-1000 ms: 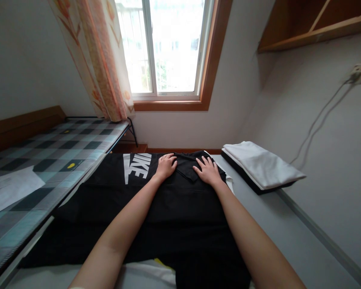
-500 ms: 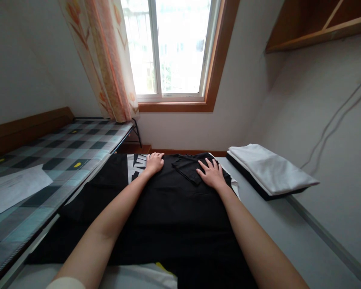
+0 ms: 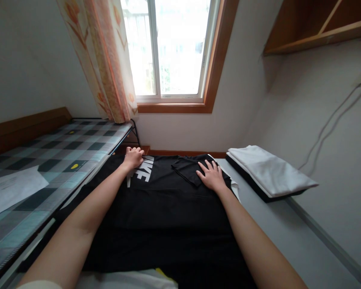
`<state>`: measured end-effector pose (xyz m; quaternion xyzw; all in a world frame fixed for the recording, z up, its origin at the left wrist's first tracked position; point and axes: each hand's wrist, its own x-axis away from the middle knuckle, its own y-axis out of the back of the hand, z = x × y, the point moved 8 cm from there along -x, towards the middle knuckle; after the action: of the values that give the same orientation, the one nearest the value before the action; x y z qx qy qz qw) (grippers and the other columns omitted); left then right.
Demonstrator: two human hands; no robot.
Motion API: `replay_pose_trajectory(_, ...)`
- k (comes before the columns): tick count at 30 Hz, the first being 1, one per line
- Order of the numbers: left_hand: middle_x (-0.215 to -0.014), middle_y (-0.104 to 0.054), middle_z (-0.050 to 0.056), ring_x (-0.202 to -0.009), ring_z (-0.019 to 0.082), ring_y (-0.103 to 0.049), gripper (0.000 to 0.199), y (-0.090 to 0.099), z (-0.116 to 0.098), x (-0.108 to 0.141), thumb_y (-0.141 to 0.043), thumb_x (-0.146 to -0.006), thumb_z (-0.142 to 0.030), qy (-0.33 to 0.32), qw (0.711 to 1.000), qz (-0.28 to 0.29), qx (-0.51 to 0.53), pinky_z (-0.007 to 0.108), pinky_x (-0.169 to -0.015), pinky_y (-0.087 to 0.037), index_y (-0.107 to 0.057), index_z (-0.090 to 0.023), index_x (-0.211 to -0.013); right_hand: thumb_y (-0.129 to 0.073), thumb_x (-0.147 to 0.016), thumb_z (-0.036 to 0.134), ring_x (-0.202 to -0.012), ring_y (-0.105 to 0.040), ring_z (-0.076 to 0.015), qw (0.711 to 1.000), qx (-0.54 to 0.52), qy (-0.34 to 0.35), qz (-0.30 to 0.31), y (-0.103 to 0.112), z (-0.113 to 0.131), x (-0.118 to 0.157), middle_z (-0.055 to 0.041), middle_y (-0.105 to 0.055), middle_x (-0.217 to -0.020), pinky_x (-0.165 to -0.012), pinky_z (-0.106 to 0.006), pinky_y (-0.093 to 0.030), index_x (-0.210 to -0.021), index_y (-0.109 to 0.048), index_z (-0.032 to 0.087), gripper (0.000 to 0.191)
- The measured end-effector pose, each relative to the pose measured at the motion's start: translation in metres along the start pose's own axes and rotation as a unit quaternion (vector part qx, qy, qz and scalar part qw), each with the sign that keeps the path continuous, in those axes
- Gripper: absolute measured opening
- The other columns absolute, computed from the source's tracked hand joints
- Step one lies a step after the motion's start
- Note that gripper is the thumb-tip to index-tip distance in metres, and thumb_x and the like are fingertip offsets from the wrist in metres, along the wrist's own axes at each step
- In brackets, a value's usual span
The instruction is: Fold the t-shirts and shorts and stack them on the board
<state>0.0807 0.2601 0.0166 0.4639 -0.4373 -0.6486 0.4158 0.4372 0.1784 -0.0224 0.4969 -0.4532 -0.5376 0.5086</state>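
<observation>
A black T-shirt [image 3: 168, 216] with white block lettering lies spread out before me, its right side folded inward with the sleeve on top. My left hand [image 3: 134, 157] is at the far left of the shirt beside the lettering, its fingers curled on the fabric; the fingertips are partly hidden. My right hand [image 3: 212, 175] rests flat on the folded right part near the sleeve, fingers spread. White cloth [image 3: 129, 279] with a yellow edge shows under the shirt at the near side.
Folded white and black garments [image 3: 267, 168] are stacked on the grey surface [image 3: 276, 233] to the right. At the left is a bed with a checked cover [image 3: 78, 148] and a paper sheet [image 3: 15, 190]. A curtain [image 3: 105, 72] hangs by the window; a cable [image 3: 327, 124] runs down the wall.
My left hand has moved left across the shirt, its fingers now more curled. The left side of the shirt has shifted and more lettering shows. My right hand stays in place.
</observation>
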Motion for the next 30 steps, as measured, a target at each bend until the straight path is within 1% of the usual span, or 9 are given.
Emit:
replay_pose_trajectory(3, -0.106, -0.068, 0.012, -0.106, 0.029, -0.053, 0.025, -0.002, 0.005, 0.002, -0.048, -0.083, -0.025, -0.019, 0.999, 0.019, -0.024, 0.046, -0.096, -0.027, -0.065, -0.019, -0.101, -0.032, -0.095, 0.056, -0.145, -0.018, -0.0316, 1.0, 0.003, 0.001, -0.004, 0.001, 0.0, 0.0, -0.0053, -0.028, -0.158, -0.115, -0.051, -0.018, -0.149, -0.036, 0.032, 0.059)
replay_pose_trajectory(6, -0.103, -0.07, 0.014, -0.106, 0.031, -0.054, 0.025, -0.005, 0.024, 0.004, -0.049, -0.082, -0.027, -0.006, 0.998, 0.044, -0.046, 0.047, -0.094, -0.029, -0.066, -0.017, -0.098, -0.033, -0.095, 0.055, -0.144, -0.019, -0.0318, 1.0, 0.002, 0.004, -0.009, 0.001, 0.0, 0.0, -0.0056, -0.029, -0.158, -0.114, -0.051, -0.019, -0.149, -0.036, 0.031, 0.059)
replay_pose_trajectory(13, -0.106, -0.07, 0.015, -0.111, 0.034, -0.055, 0.025, -0.005, 0.094, 0.025, -0.054, -0.078, -0.021, 0.05, 0.991, 0.08, -0.092, 0.05, -0.095, -0.028, -0.069, -0.018, -0.098, -0.033, -0.095, 0.055, -0.144, -0.02, -0.0325, 1.0, 0.004, 0.007, -0.011, -0.001, -0.001, -0.002, -0.0053, -0.03, -0.157, -0.114, -0.051, -0.02, -0.149, -0.037, 0.032, 0.059)
replay_pose_trajectory(17, -0.1, -0.072, 0.015, -0.106, 0.033, -0.058, 0.028, -0.002, 0.134, 0.041, -0.056, -0.075, -0.019, 0.084, 0.987, 0.095, -0.099, 0.049, -0.095, -0.029, -0.072, -0.02, -0.098, -0.033, -0.095, 0.055, -0.144, -0.021, -0.0325, 1.0, 0.008, 0.008, -0.015, -0.001, -0.002, -0.003, -0.0057, -0.03, -0.157, -0.113, -0.051, -0.021, -0.149, -0.037, 0.031, 0.059)
replay_pose_trajectory(19, -0.097, -0.073, 0.012, -0.104, 0.032, -0.06, 0.027, 0.002, 0.148, 0.049, -0.056, -0.075, -0.02, 0.096, 0.986, 0.102, -0.094, 0.047, -0.094, -0.031, -0.072, -0.023, -0.097, -0.033, -0.095, 0.055, -0.143, -0.021, -0.0327, 1.0, 0.01, 0.009, -0.019, -0.001, -0.001, -0.002, -0.0059, -0.031, -0.157, -0.113, -0.053, -0.02, -0.148, -0.037, 0.032, 0.059)
replay_pose_trajectory(22, -0.103, -0.073, 0.011, -0.105, 0.031, -0.06, 0.029, 0.008, 0.156, 0.06, -0.054, -0.077, -0.022, 0.092, 0.986, 0.112, -0.084, 0.043, -0.092, -0.035, -0.073, -0.024, -0.098, -0.034, -0.095, 0.054, -0.143, -0.022, -0.0334, 0.999, 0.01, 0.006, -0.034, 0.001, 0.0, -0.001, -0.0063, -0.033, -0.156, -0.113, -0.056, -0.018, -0.147, -0.04, 0.031, 0.058)
replay_pose_trajectory(26, -0.108, -0.071, 0.01, -0.106, 0.029, -0.06, 0.031, 0.014, 0.149, 0.071, -0.049, -0.082, -0.025, 0.063, 0.987, 0.117, -0.091, 0.039, -0.089, -0.038, -0.072, -0.024, -0.102, -0.038, -0.094, 0.052, -0.141, -0.026, -0.0334, 0.997, 0.005, 0.007, -0.071, 0.006, 0.003, 0.0, -0.0085, -0.039, -0.152, -0.114, -0.058, -0.013, -0.145, -0.043, 0.025, 0.058)
replay_pose_trajectory(28, -0.109, -0.071, 0.01, -0.105, 0.029, -0.061, 0.032, 0.014, 0.144, 0.073, -0.048, -0.083, -0.03, 0.06, 0.988, 0.113, -0.089, 0.038, -0.088, -0.039, -0.072, -0.024, -0.103, -0.036, -0.095, 0.048, -0.138, -0.03, -0.0318, 0.996, -0.014, 0.003, -0.086, 0.007, 0.0, -0.003, -0.0087, -0.044, -0.148, -0.113, -0.058, -0.014, -0.144, -0.045, 0.024, 0.055)
replay_pose_trajectory(30, -0.11, -0.071, 0.011, -0.104, 0.029, -0.061, 0.034, 0.011, 0.14, 0.075, -0.049, -0.083, -0.035, 0.062, 0.989, 0.111, -0.08, 0.037, -0.087, -0.041, -0.072, -0.024, -0.105, -0.032, -0.097, 0.04, -0.136, -0.034, -0.0303, 0.994, -0.034, -0.009, -0.1, 0.008, -0.007, -0.007, -0.0085, -0.048, -0.146, -0.112, -0.059, -0.016, -0.141, -0.048, 0.023, 0.05)
